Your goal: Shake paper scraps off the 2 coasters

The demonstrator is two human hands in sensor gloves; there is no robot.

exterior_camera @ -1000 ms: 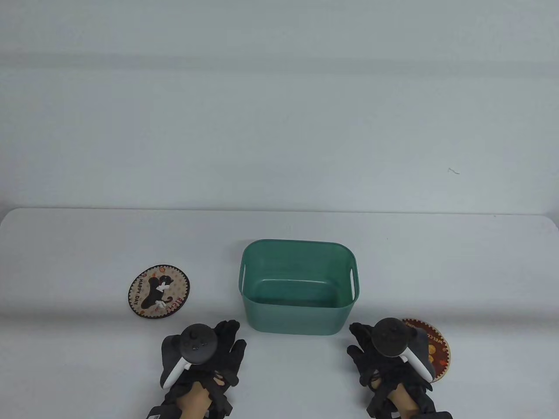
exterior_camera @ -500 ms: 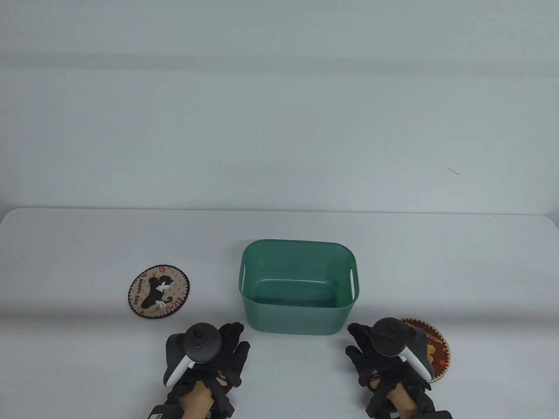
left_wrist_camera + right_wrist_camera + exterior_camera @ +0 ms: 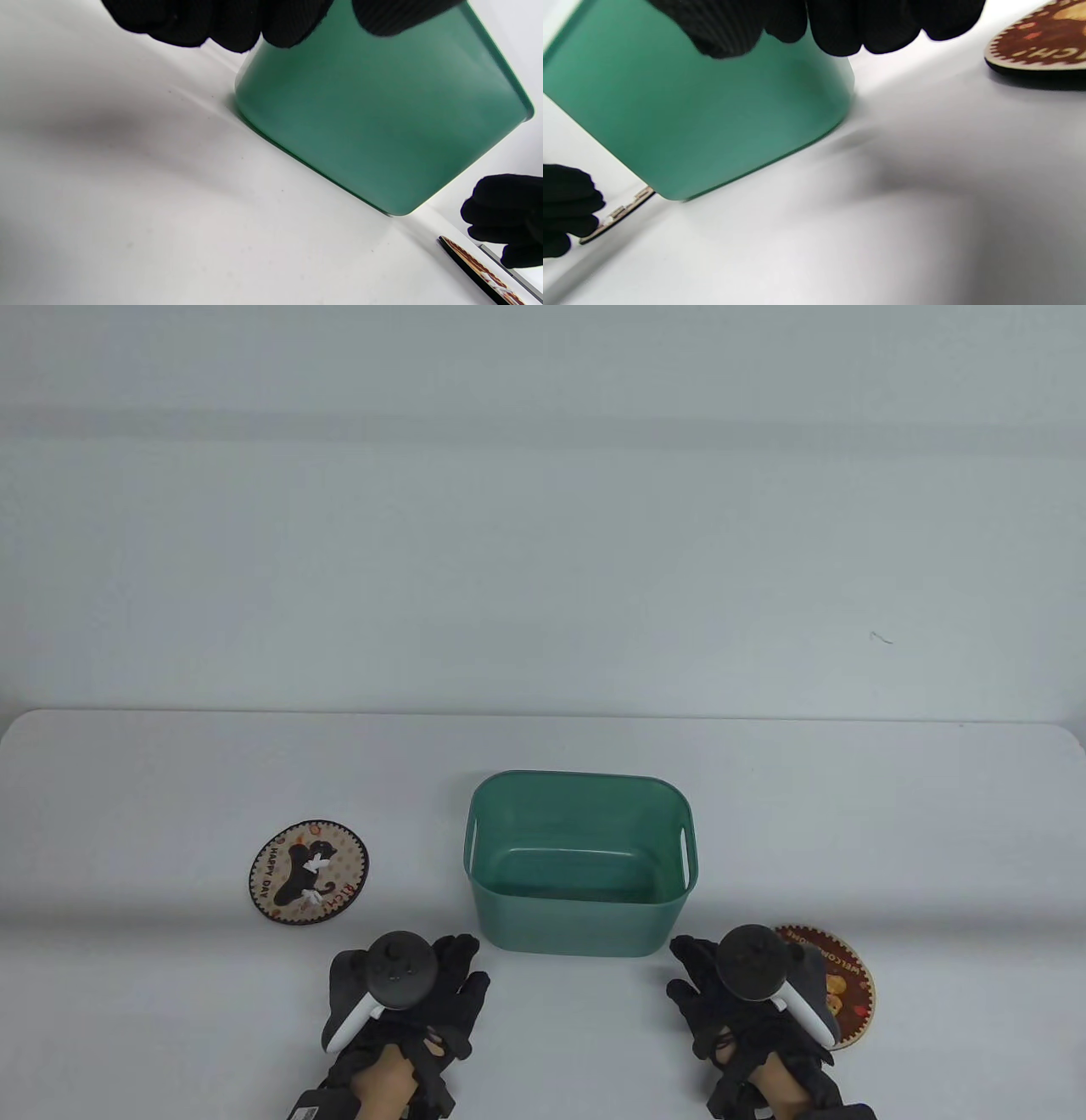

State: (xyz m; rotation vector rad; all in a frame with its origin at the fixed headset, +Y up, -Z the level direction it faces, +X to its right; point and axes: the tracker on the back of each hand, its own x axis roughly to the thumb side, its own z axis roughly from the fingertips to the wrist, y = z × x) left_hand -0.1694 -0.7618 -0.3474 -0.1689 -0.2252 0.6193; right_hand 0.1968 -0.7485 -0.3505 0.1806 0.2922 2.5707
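Note:
A round coaster with a black dog picture [image 3: 309, 871] lies left of the bin, with white paper scraps [image 3: 315, 863] on top. The second coaster [image 3: 848, 984], brown-rimmed, lies at the right front, its left part hidden behind my right hand's tracker. My left hand [image 3: 454, 976] hovers just in front of the bin's left corner, fingers spread and holding nothing. My right hand [image 3: 696, 980] mirrors it at the bin's right corner, also holding nothing. The right wrist view shows the brown coaster [image 3: 1039, 42] beside the fingers [image 3: 840, 25].
A green plastic bin [image 3: 475, 823] with side handle slots stands mid-table between the coasters and looks empty inside. It fills the left wrist view [image 3: 382, 118] and the right wrist view [image 3: 712, 118]. The white table [image 3: 170, 780] ends at a pale wall behind.
Both hands have crept a little toward the bin, the left drifting right and the right drifting left. The coasters and the bin have not moved.

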